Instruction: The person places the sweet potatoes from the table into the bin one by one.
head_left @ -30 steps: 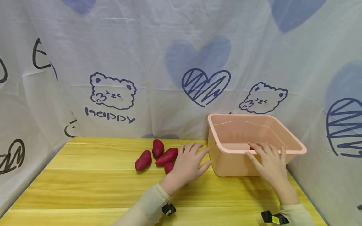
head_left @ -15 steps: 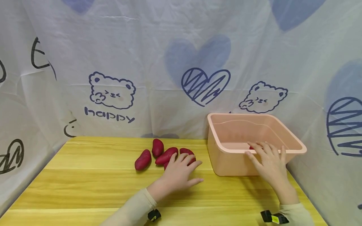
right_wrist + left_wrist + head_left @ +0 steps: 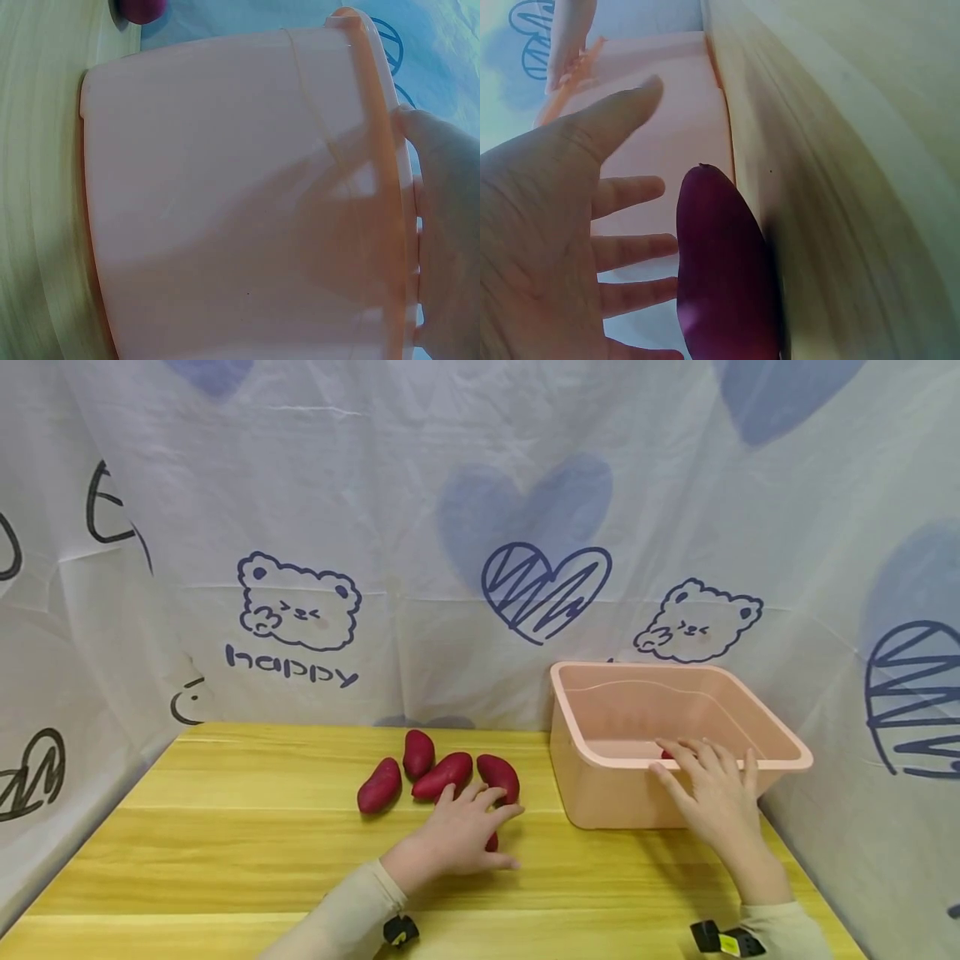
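Spread fingers of my left hand [image 3: 457, 835] hover over a dark red sweet potato [image 3: 492, 842] near the middle of the table. In the left wrist view, its fingertips come right up to that sweet potato [image 3: 724, 277], the thumb standing apart. My right hand [image 3: 720, 806] holds the near rim of a pink plastic bin [image 3: 622, 797], fingers reaching over to the inside and thumb at the rim. A bit of something red [image 3: 666, 754] shows inside the bin, mostly covered by the right fingers.
Several more sweet potatoes [image 3: 444, 777] lie grouped behind and left of the left hand. The bin stands at the right of the wooden table [image 3: 225, 860]. A white cloth [image 3: 420, 643] with blue drawings hangs close behind the table and at both sides.
My left hand has moved left and toward me, from beside the bin to over the near sweet potato, uncovering one behind it. The right hand has stayed on the bin's rim.
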Available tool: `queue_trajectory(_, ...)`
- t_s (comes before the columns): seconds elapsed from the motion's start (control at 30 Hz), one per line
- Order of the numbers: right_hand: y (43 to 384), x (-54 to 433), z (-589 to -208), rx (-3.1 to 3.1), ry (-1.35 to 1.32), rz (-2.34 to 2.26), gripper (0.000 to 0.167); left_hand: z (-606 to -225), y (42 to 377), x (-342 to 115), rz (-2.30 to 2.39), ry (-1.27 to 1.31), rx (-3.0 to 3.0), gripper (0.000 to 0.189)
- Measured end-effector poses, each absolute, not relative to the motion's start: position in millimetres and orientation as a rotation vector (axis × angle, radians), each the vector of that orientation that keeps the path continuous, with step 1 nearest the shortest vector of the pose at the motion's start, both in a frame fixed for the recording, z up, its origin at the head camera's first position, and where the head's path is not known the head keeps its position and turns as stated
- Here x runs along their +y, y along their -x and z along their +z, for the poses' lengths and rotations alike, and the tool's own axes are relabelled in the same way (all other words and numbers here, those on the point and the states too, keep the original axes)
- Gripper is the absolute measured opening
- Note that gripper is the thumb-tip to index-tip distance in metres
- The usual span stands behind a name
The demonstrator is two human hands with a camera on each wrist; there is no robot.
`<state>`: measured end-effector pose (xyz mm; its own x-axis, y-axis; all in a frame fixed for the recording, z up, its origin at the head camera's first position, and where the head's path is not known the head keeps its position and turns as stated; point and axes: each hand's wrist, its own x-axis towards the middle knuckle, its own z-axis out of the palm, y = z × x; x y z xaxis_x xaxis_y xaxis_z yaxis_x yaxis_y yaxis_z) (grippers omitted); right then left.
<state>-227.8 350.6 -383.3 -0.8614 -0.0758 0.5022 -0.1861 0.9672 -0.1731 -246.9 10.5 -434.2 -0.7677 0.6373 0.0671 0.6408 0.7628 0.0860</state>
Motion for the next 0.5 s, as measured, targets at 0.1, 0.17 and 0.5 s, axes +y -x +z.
queue_trajectory(0.1,227.8,350.4,-383.5,-2.604,-0.187,0.298,0.051,-435.6,246.7,8.6,-0.141,1.054,-2.938,0.073)
queue_trajectory(0.17,227.8,350.2,-383.6,-2.603,-0.189,0.299,0.051,-436.4,246.8,7.6,-0.135,1.049,-2.951,0.074)
queue_trajectory(0.5,226.9,349.8,-384.5,-2.587,-0.191,0.305,0.050,-440.4,247.4,1.1,-0.079,1.031,-2.925,0.068)
